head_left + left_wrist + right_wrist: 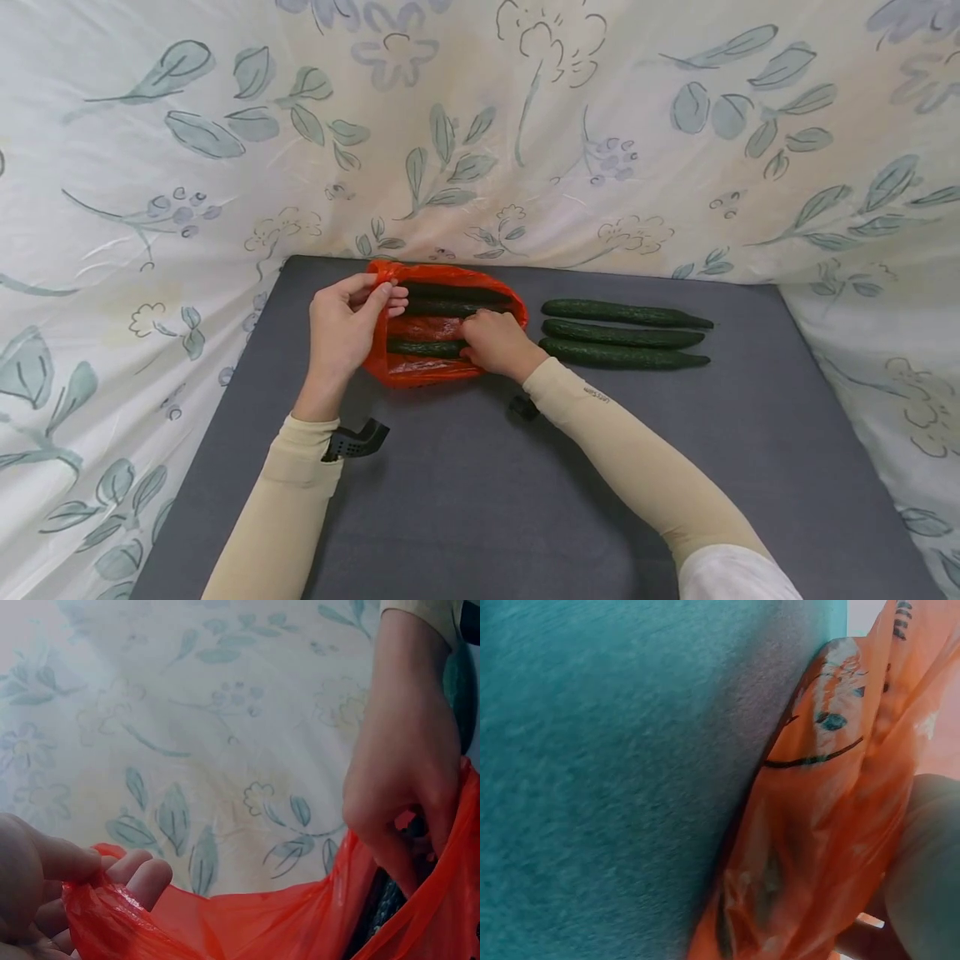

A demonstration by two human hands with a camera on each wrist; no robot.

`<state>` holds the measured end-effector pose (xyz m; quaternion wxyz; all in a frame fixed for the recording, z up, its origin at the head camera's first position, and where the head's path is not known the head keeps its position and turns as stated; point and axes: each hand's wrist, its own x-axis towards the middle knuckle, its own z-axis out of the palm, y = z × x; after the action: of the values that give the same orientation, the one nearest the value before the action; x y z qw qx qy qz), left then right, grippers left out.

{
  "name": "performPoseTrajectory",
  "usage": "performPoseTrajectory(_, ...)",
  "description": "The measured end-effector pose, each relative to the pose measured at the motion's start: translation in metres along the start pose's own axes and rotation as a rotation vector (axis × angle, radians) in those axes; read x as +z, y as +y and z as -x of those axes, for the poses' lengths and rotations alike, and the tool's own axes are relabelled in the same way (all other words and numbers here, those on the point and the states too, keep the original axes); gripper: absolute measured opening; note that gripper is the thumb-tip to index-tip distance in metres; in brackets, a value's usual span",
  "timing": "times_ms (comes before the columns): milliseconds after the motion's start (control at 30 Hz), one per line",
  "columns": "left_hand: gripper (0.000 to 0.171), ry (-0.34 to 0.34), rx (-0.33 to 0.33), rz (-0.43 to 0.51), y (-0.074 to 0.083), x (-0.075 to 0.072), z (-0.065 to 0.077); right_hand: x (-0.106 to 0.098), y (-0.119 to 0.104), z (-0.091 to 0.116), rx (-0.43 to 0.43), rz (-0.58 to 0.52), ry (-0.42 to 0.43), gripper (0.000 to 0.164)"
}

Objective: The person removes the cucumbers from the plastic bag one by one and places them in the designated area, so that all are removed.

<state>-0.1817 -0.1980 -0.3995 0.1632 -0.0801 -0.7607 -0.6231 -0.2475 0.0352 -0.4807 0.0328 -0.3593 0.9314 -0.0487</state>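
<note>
A red plastic bag point(420, 372) lies on the dark table with its mouth held wide. My left hand point(339, 332) pinches the bag's left rim between thumb and fingers, as the left wrist view also shows. Reaching into the mouth from the right, my right hand point(501, 343) grips the end of a cucumber point(424, 348) near the bag's front side. Two more cucumbers point(457, 293) lie side by side along the back of the bag. In the right wrist view the bag's printed outer side point(810, 795) covers what the fingers hold.
Three cucumbers point(626, 337) lie in a row on the table point(480, 492), right of the bag. A floral cloth point(480, 192) hangs behind the table and along both sides. Dark wrist mounts sit on both sleeved forearms.
</note>
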Motion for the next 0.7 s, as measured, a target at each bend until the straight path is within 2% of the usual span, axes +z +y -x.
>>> performPoseTrajectory(300,0.022,0.006,-0.001,0.001,0.0008,-0.001,0.0002,-0.002,-0.0039,-0.0049,0.009,0.083,0.009,0.01)
performPoseTrajectory(500,0.022,0.002,-0.006,0.008,-0.0002,-0.0011,0.0,-0.0052,-0.003,-0.0081,0.024,0.06,0.01,0.015)
performPoseTrajectory(700,0.023,0.004,-0.012,0.012,-0.0002,-0.0009,0.0003,-0.0087,-0.0028,-0.0098,0.029,0.049,0.076,0.023)
